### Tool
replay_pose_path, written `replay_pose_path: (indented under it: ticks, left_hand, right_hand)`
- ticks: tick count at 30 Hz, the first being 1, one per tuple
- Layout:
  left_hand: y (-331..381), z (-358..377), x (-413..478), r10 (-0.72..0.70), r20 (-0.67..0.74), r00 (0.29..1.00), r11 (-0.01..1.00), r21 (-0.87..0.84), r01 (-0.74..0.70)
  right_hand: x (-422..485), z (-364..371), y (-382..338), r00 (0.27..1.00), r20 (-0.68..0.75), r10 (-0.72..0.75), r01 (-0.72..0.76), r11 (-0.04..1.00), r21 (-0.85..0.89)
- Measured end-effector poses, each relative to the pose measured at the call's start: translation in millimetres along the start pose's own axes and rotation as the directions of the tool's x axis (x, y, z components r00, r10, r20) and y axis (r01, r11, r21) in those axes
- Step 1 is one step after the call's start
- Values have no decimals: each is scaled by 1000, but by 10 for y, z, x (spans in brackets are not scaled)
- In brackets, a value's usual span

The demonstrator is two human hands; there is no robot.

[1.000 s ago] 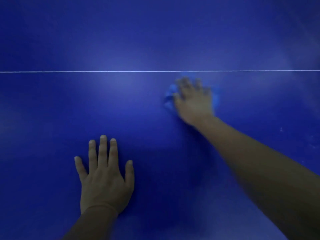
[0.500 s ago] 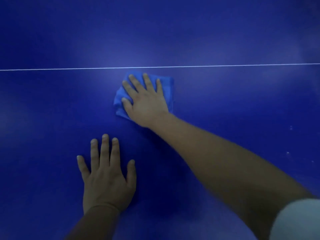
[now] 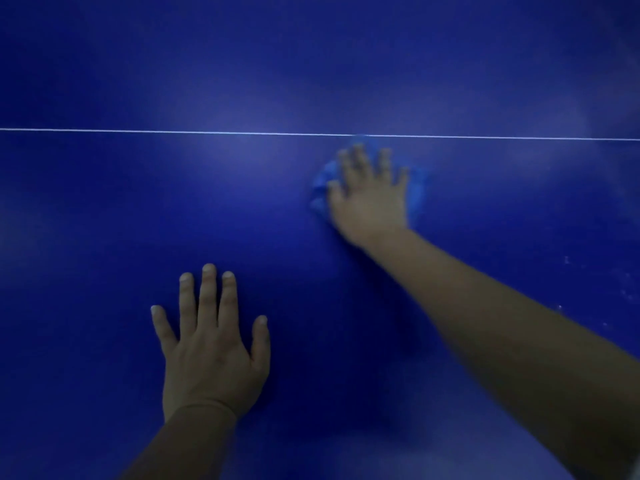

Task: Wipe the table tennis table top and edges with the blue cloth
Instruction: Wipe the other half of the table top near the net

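**A:** How far along are you?

**B:** Partway through the top, I'd judge. My right grip [image 3: 372,199] lies flat with its fingers spread, pressing the cloth [image 3: 322,188] onto the bench [image 3: 104,220] just on my side of the white line [image 3: 173,131]. It clasps nothing and only bears down. My left grip [image 3: 211,348] is released too, palm flat on the bench nearer to me, well apart from the cloth.

**A:** What's left?

**B:** Pale specks [image 3: 568,261] show on the surface off to the right, so that patch looks unwiped. I can't judge the stretch beyond the line. I reckon the edges are not yet done, though no edge is in view.

**A:** Anything hard to make out?

**B:** Plenty. The right grip and the cloth are smeared with blur, so I can't tell how the cloth is folded. Most of it hides under my palm, and only bits peek out on either side. It is also nearly the bench's own colour. The light is dim, and the hazy pale patches could be glare or dust. I can't tell which.
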State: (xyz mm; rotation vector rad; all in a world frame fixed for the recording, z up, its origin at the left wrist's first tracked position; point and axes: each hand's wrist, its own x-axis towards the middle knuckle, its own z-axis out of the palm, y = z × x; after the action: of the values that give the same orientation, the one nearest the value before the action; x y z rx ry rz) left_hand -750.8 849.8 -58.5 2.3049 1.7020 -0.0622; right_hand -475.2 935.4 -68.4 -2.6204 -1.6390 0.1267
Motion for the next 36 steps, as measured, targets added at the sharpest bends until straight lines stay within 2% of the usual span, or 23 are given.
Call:
replay_pose_path:
  ticks: [2,4,5,7,9,11,13,15,16,18,19,20,21,22,23,24,25,26,27,29,33,35,36]
  left_hand:
    - [8,3,3,-7,-1,1000,1000,6,7]
    - [6,-2,5,-11,-2,1000,1000,13,11]
    - [4,-5,6,-11,-1,1000,1000,12,11]
    - [-2,-9,3,-7,3,1000,1000,4,7]
    - [3,-15,1,-4,6,1000,1000,-8,4]
    - [6,-16,-2,-6,9,1000,1000,-8,6]
    - [3,-19,-4,-4,10,1000,1000,-5,4]
    - [-5,-17,-2,1,8,1000,1000,-6,-1]
    - [-8,-14,1,3,9,1000,1000,-5,-3]
    - [-14,-11,4,7,7,1000,1000,-11,-7]
    - [-18,-11,2,8,6,1000,1000,-12,-8]
    - [-21,-12,-2,8,7,1000,1000,-11,-8]
    - [-25,-12,-5,8,7,1000,1000,-9,-8]
    - [-26,-11,-8,6,6,1000,1000,-6,-6]
    - [-23,-9,-8,6,6,1000,1000,-4,-6]
    - [-18,-8,-6,7,6,1000,1000,-4,-7]
    - [-16,-7,-10,5,5,1000,1000,-4,-5]
    - [-17,-8,-1,3,4,1000,1000,-7,-3]
    - [-19,-7,-2,-1,0,1000,1000,-7,1]
    - [-19,-1,-6,6,-3,1000,1000,6,-6]
    - [-27,-5,-28,40,-5,999,999,2,-40]
    - [-17,-8,-39,55,-6,998,998,3,-55]
    - [-19,-9,-39,60,-9,998,998,0,-60]
  right_hand:
    - [-171,84,-486,956,59,-288,288,958,15]
    - [-73,55,-506,923,97,-373,372,928,33]
    - [62,23,-361,941,82,-329,329,944,9]
    - [381,-40,156,994,29,-104,106,994,-42]
    - [607,-154,875,986,25,163,-163,986,-34]
    - [572,-275,1408,966,58,252,-251,968,-17]
    - [288,-307,1563,990,79,117,-113,992,-58]
    - [-249,-292,1550,978,107,-177,187,977,-100]
    - [-592,-292,1541,925,149,-348,364,926,-101]
    - [-1275,-208,1640,718,195,-669,693,713,-106]
    - [-1457,-202,1722,615,225,-755,785,612,-93]
    - [-1465,-227,1792,545,257,-798,834,546,-73]
    - [-1325,-262,1823,523,255,-813,849,523,-74]
    - [-1085,-275,1824,564,226,-794,825,556,-107]
    - [-780,-277,1809,677,174,-715,736,664,-135]
    - [-455,-284,1780,822,118,-557,569,812,-129]
    - [-167,-296,1766,932,80,-352,359,927,-109]
    - [70,-309,1758,985,62,-161,166,982,-86]
    - [205,-297,1761,998,55,-34,37,997,-69]
    - [224,-260,1730,998,58,15,-11,997,-75]
    - [-714,-169,1556,968,47,-245,249,960,-127]
    - [-1581,-102,1514,915,46,-401,404,908,-110]
    - [-1993,-54,1517,861,40,-507,508,856,-97]
